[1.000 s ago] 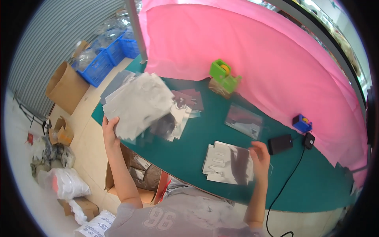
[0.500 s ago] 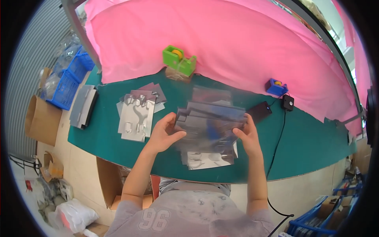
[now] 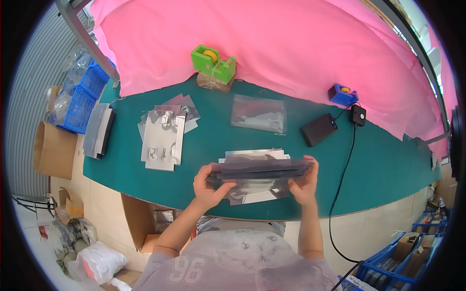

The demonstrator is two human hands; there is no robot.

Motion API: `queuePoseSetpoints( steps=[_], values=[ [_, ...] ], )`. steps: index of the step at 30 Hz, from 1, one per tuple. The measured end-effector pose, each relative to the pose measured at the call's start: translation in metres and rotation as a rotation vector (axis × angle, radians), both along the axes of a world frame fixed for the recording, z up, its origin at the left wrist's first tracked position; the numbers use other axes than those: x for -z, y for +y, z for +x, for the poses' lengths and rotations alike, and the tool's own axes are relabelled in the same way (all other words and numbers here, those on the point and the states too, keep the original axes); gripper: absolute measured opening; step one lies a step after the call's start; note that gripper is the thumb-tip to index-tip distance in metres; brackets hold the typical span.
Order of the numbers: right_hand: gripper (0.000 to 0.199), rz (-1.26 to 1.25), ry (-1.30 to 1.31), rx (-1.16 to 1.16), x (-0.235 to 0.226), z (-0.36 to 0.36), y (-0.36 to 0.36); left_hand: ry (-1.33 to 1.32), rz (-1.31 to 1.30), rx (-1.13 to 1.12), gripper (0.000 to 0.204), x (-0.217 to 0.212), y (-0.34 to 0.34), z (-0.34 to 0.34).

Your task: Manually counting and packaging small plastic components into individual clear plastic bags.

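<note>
Between my two hands is a stack of dark translucent plastic sheets, tipped so that mostly its edge shows. My left hand grips its left end with the thumb on the near side. At the opposite end, my right hand has thumb and fingers closed on the stack. Below it a pile of silvery sheets lies on the green table, partly hidden by the held stack. To the left, more silvery, notched sheets lie in a loose, fanned pile.
Farther back lie a clear plastic sleeve and a black box with a cable. A green tape dispenser and a blue tape dispenser stand by the pink cloth. Another sheet stack sits at the left edge.
The held stack has tilted from showing its broad face to nearly edge-on, and sits lower. The plastic sleeve and the silvery pile beneath show more now.
</note>
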State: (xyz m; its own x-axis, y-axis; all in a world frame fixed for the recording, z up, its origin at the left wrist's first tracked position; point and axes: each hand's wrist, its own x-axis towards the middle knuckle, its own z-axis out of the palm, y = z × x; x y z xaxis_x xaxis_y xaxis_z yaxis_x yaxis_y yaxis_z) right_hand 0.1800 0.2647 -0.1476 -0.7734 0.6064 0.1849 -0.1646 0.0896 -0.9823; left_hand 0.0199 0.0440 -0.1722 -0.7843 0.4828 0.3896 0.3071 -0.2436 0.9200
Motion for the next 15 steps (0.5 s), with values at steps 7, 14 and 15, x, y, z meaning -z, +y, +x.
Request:
queuePoseSetpoints(
  steps=[7, 14, 15],
  values=[
    [0.079, 0.084, -0.054, -0.175, 0.002, 0.005, -0.007, 0.237, 0.044, 0.124, 0.096, 0.005, 0.0, -0.003],
    [0.074, -0.124, -0.225, -0.059, 0.025, 0.009, -0.001, -0.041, -0.157, 0.088, 0.084, 0.015, 0.0, 0.013],
    [0.074, -0.123, -0.222, -0.074, 0.018, 0.003, -0.001, -0.039, -0.158, 0.074, 0.084, -0.001, 0.006, 0.011]
  ],
)
